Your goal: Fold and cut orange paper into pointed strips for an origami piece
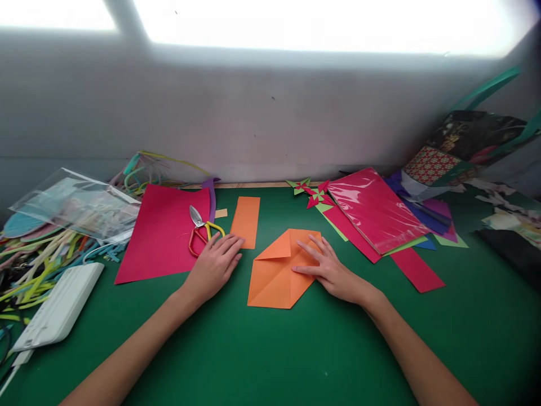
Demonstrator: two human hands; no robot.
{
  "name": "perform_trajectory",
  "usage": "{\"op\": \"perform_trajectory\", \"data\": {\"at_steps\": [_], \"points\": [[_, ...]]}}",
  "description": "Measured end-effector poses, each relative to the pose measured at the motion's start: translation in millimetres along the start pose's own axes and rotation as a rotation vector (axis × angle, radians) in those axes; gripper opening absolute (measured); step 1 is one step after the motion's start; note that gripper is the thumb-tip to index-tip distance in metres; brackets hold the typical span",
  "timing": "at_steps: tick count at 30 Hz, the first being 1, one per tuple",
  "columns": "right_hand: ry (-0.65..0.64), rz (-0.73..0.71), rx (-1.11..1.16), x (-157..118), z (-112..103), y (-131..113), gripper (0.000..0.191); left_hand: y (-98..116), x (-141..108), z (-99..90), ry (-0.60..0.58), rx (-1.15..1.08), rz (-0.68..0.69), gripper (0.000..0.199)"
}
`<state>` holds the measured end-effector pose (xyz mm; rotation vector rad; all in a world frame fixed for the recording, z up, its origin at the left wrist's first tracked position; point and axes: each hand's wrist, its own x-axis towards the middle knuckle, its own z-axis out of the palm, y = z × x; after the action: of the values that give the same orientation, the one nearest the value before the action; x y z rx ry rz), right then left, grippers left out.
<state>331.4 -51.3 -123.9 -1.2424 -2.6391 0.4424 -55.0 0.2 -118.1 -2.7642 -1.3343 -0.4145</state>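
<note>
A sheet of orange paper [274,282] with crease lines lies on the green tabletop, its upper left and lower right corners folded in toward the middle. My right hand [332,268] rests on its right side, fingers spread over the paper. To the left, my left hand [215,262] lies palm down with its fingers stretched out, the tips by the lower corner of an orange paper strip [246,223]. Scissors [198,223] with red and yellow handles lie just beyond this hand on a red sheet [164,234], partly covered by it.
Folded red and green paper stars [318,195] lie at the back. Right of them are a plastic-wrapped red paper pack [376,208], a red strip [418,270] and a patterned bag [439,163]. Leftward are a white power bank-like device [63,304], tangled coloured strips [38,270] and a clear plastic sleeve [76,197].
</note>
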Motion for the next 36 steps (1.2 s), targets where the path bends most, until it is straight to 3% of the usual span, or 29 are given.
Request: {"op": "perform_trajectory", "data": {"at_steps": [8, 13, 15, 19, 23, 27, 33, 36], "points": [[0.021, -0.004, 0.009, -1, 5, 2, 0.087, -13, 57, 21.9, -0.091, -0.09, -0.071, 0.05], [0.032, -0.052, -0.007, 6, 4, -4, 0.089, 22, 64, 18.3, -0.08, -0.292, 0.007, 0.047], [0.057, -0.096, -0.014, 12, 4, -6, 0.086, 39, 60, 18.2, -0.112, -0.334, 0.112, 0.045], [0.167, -0.147, -0.027, 18, 8, -6, 0.076, 48, 54, 19.6, -0.156, -0.331, 0.254, 0.045], [0.233, -0.129, -0.061, 15, 14, -5, 0.073, 43, 51, 21.5, -0.111, -0.329, 0.104, 0.051], [0.226, -0.121, -0.072, 14, 15, -7, 0.072, 45, 52, 24.3, -0.103, -0.462, -0.034, 0.061], [0.192, -0.12, -0.005, 14, 12, -9, 0.074, 53, 65, 18.8, -0.134, -0.791, -0.13, 0.066], [0.297, -0.03, 0.11, 14, 11, -12, 0.068, 52, 67, 15.8, -0.133, -0.865, -0.115, 0.061]]}}
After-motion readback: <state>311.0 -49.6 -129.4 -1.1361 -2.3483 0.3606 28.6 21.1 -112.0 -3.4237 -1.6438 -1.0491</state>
